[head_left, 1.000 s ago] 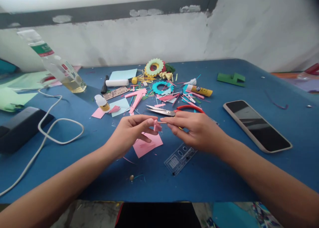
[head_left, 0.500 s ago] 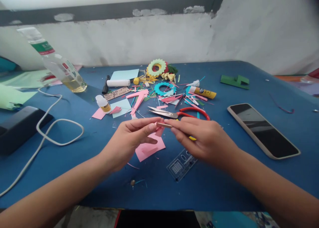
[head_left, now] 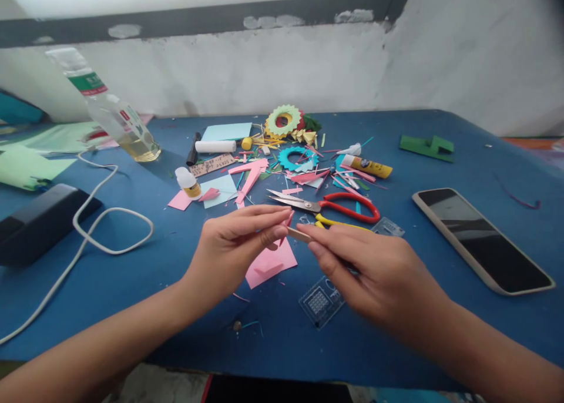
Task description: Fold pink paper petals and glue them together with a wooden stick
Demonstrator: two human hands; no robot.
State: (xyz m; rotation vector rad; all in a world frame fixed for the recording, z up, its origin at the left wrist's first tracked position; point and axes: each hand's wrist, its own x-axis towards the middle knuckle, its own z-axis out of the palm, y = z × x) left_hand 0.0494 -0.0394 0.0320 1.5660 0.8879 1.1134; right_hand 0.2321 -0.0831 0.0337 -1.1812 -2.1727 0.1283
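My left hand (head_left: 240,241) pinches a small folded piece of pink paper (head_left: 288,220) between thumb and fingertips. In my right hand (head_left: 370,268) is a thin, flat wooden stick (head_left: 299,234), its tip against or right beside the pink paper; my fingers hide its other end. Below my hands a pink paper sheet (head_left: 275,268) lies on the blue table, with a folded pink bit on it. Just beyond my right hand lie scissors (head_left: 308,204) with red and yellow handles. A clear plastic stencil ruler (head_left: 319,303) is partly under my right hand.
Paper scraps and toothed paper rings (head_left: 298,158) cover the table's middle. A small glue bottle (head_left: 188,183), a glue tube (head_left: 368,167) and a phone (head_left: 482,238) lie around them. At left are a tall bottle (head_left: 118,118), a black box (head_left: 48,221) and a white cable (head_left: 81,244).
My right hand has drawn slightly away to the right and down with the stick. The pink paper in my left hand now stands more upright. The whole view has shifted a little.
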